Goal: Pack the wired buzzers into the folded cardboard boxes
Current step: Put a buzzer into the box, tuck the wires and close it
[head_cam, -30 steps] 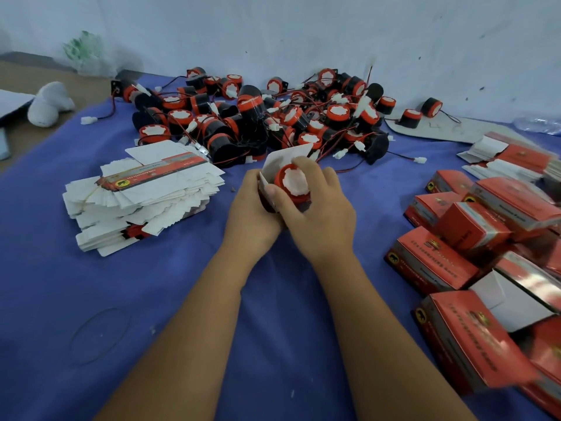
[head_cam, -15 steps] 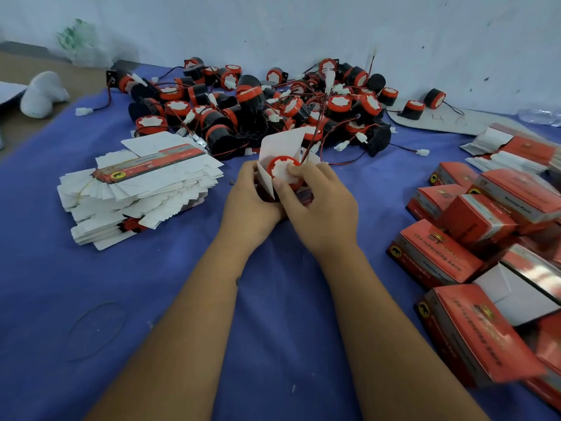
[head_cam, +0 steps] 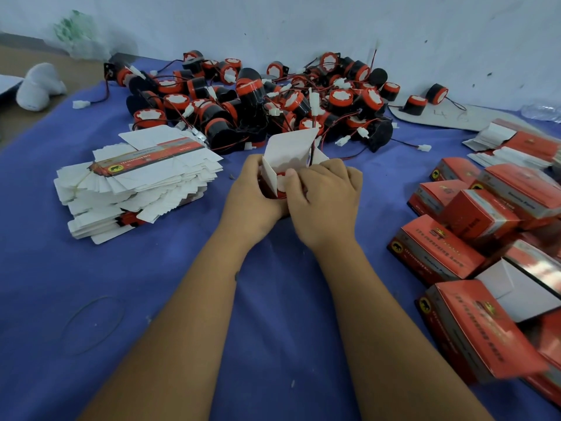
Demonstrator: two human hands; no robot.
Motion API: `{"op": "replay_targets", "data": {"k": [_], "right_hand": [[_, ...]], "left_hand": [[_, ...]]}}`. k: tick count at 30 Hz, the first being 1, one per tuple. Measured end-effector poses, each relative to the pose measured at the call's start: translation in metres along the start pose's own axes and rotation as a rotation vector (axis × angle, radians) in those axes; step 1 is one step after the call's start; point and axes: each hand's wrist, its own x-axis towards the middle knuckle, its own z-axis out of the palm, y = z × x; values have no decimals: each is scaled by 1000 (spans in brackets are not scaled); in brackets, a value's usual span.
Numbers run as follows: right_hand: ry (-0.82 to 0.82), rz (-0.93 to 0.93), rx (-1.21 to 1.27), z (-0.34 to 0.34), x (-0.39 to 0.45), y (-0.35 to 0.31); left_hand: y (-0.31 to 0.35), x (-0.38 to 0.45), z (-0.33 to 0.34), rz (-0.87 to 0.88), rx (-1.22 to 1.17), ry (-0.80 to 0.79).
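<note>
one wired buzzer (head_cam: 281,184) sits partly inside an open cardboard box (head_cam: 290,148) at frame centre, left hand (head_cam: 253,194) curled around the box's side, right hand (head_cam: 326,197) pinching at the buzzer's rim, loose buzzer pile (head_cam: 273,98) at 12 o'clock, flat box stack (head_cam: 136,180) at 9 o'clock, packed boxes (head_cam: 485,238) at 3 o'clock.

A blue cloth (head_cam: 273,344) covers the work surface, and on its near left part lies a thin loop of rubber band (head_cam: 92,325). Far left, off the cloth, a white rounded object (head_cam: 38,88) sits on the brown tabletop (head_cam: 18,123), with a crumpled green-and-white plastic bag (head_cam: 80,36) against the pale wall (head_cam: 303,22) behind it. At the far right edge a clear plastic bottle (head_cam: 542,112) lies beside a flat grey sheet of card (head_cam: 449,115).
</note>
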Motion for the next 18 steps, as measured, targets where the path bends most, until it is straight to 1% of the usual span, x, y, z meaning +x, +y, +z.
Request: {"op": "replay_targets", "data": {"k": [2, 4, 5, 6, 8, 9, 10, 11, 12, 14, 16, 18], "right_hand": [[162, 100, 176, -3, 5, 0], [314, 325, 395, -10, 14, 3], [334, 463, 529, -14, 19, 5], [315, 593, 688, -18, 23, 8], [185, 785, 978, -25, 32, 18], [117, 840, 1098, -28, 36, 22], [83, 860, 1198, -31, 39, 24], [84, 842, 1255, -34, 41, 25], [116, 802, 1255, -36, 43, 25], [227, 715, 1145, -36, 43, 19], [327, 635, 970, -33, 37, 11], [370, 502, 761, -29, 29, 2]], "left_hand": [[0, -1, -4, 2, -42, -42], [0, 0, -11, 10, -41, -165], [1, 0, -15, 14, -25, -242], [1, 0, -18, 17, -7, -304], [1, 2, -22, 15, 12, -369], [2, 3, -22, 14, 10, -381], [2, 3, -22, 13, 9, -386], [2, 3, -22, 12, 10, -387], [2, 3, -21, 9, 13, -381], [2, 2, -18, 4, 12, -345], [2, 0, -15, 12, 20, -263], [3, -1, -12, 19, 44, -148]]}}
